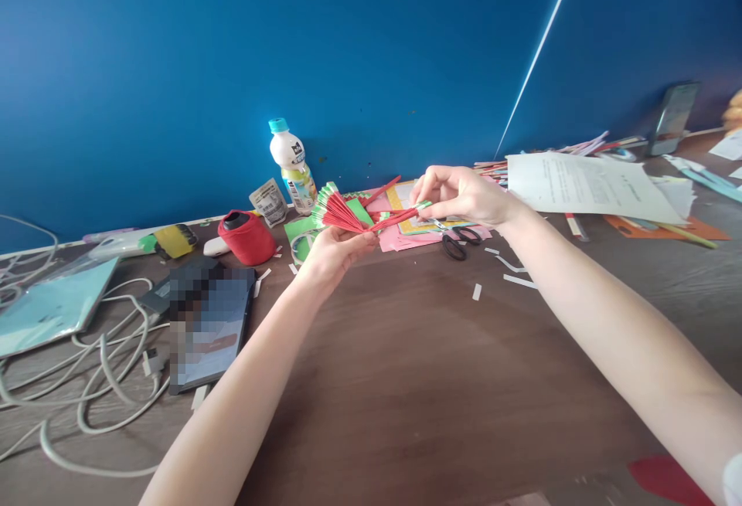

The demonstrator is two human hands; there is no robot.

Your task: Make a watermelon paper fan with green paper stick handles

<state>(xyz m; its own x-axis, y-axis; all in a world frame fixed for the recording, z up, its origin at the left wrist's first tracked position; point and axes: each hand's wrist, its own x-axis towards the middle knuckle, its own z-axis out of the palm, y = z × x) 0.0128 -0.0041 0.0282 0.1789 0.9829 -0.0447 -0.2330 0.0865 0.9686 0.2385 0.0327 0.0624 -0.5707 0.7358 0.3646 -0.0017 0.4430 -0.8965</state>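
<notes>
Two tight pinches: my left hand (pixel 335 253) on one red paper fan (pixel 341 215), my right hand (pixel 461 195) on its green-tipped right end, far side, near one pair of scissors (pixel 450 236), brown tabletop (pixel 406 359) stretching wide nearer me.

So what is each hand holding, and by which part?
A red, green-edged, pleated paper fan: the left hand pinches its narrow gathered part, the right hand the green tip of its slim folded side.

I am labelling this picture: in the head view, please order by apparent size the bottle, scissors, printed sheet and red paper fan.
1. Printed sheet
2. Bottle and red paper fan: too alike to rank
3. Scissors
</notes>
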